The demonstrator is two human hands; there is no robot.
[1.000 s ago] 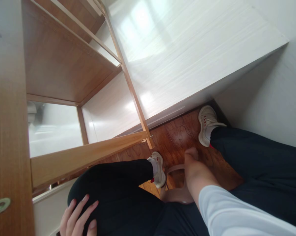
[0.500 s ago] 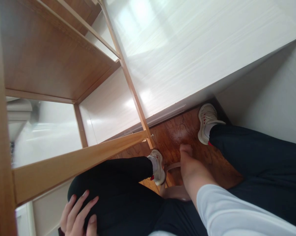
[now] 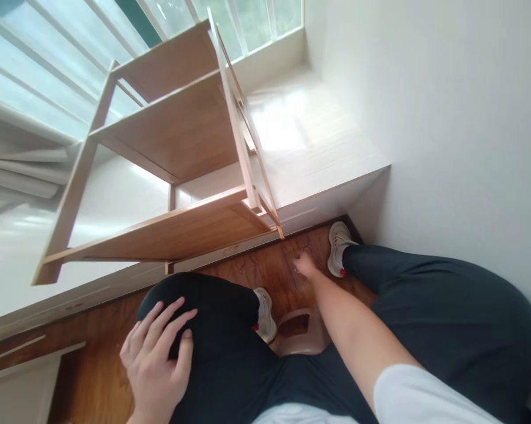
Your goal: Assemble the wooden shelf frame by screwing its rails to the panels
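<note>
Wooden floor (image 3: 272,266) beneath right-hand fingers (image 3: 298,262)

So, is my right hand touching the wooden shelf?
Apart: the head view shows brown floor between the right hand and the nearest end of the wooden shelf.

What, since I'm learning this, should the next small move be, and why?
Perhaps raise the right hand toward the nearest lower corner of the wooden shelf: it reaches down and shows beside that corner, while the left hand rests on the knee. Whether the right hand holds anything is unclear.
</note>
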